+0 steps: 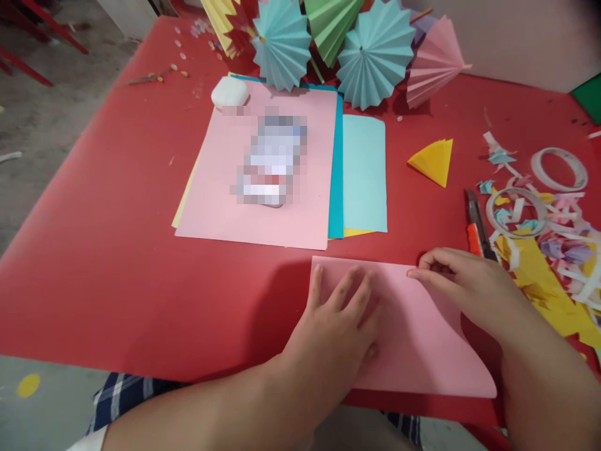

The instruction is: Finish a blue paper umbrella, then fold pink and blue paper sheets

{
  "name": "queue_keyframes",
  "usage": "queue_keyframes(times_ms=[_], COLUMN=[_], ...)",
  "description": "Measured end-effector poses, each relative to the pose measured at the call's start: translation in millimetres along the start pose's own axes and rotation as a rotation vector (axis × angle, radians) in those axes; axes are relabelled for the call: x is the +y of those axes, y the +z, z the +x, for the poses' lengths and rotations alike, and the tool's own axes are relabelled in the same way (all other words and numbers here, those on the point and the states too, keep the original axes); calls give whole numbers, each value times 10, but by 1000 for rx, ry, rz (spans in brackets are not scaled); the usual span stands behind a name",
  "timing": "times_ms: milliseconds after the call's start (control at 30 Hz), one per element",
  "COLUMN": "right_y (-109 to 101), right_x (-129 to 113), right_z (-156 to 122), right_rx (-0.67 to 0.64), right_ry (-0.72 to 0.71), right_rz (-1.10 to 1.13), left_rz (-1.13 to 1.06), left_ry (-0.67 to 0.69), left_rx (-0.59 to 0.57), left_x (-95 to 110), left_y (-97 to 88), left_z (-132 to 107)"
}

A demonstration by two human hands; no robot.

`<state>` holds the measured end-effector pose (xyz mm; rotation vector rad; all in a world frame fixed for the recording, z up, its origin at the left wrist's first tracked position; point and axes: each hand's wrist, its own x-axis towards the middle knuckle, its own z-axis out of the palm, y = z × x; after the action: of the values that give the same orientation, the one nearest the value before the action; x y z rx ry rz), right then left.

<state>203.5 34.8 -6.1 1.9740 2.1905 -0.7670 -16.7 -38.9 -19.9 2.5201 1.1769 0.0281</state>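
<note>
A pink sheet of paper lies at the table's front edge, its right side bowed in a soft curve. Across its left half my left hand rests with fingers spread, pressing on it. The fingers of my right hand are closed, with thumb and forefinger pinching the sheet's far edge. Part of that hand's grip is hidden by its own curled fingers. Just beyond my right hand lies a box cutter with an orange and dark body.
Behind the sheet is a stack of coloured paper bearing a blurred phone and a white case. Pleated paper umbrellas stand at the back. Right are a folded yellow piece, tape rolls and paper scraps.
</note>
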Motion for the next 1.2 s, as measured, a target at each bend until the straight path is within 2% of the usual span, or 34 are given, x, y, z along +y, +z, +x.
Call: queue_keyframes(times_ms=[167, 367, 733, 1200], right_y=[-15, -28, 2, 49], right_x=[-44, -68, -23, 22], right_z=[-10, -21, -9, 27], right_rx=[28, 50, 52, 52], right_ry=[-21, -58, -98, -105], right_rz=[12, 45, 65, 39], left_rz=[27, 55, 78, 80], left_ry=[-16, -7, -37, -40], left_rx=[-8, 78, 142, 147], left_x=[2, -3, 4, 0], left_y=[0, 59, 123, 167], left_z=[7, 0, 15, 6])
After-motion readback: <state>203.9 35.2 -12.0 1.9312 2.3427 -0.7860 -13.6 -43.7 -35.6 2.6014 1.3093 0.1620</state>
